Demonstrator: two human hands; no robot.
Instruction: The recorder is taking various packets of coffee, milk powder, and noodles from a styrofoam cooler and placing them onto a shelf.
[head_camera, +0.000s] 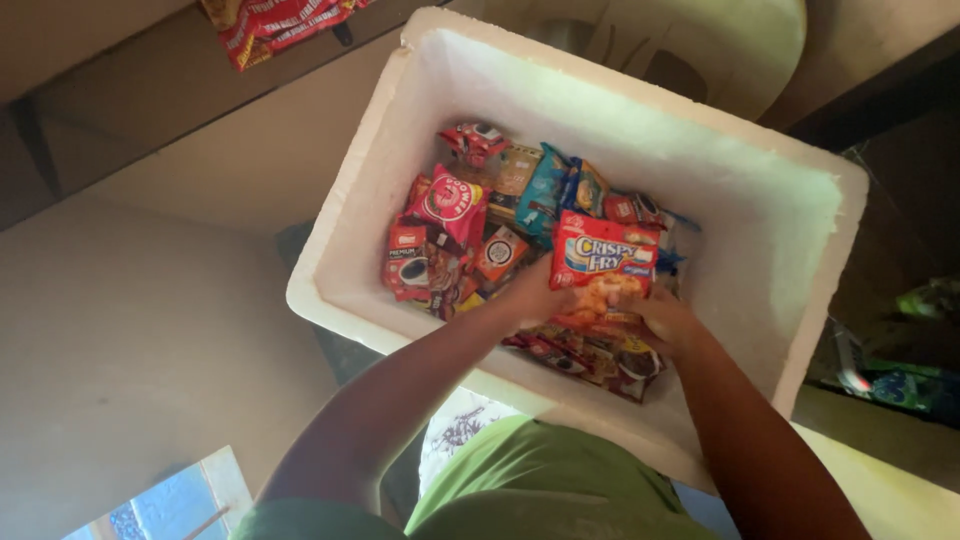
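Your left hand (535, 292) and right hand (665, 322) grip, fingers closed on its lower edge, a flat red-and-orange foil sachet (603, 262) held upright over mixed packets (450, 235) inside the white foam box (800, 230).

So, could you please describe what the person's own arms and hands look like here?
Both forearms are bare, with no watch, bracelet or gloves visible on the left hand or right hand. A light green short-sleeved shirt covers the shoulders. Rings cannot be made out.

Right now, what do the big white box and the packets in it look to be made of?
White box: likely foam, matte and grainy, with thick walls. Red and white packet, held by left hand and right hand: probably glossy plastic film; it creases and glints.
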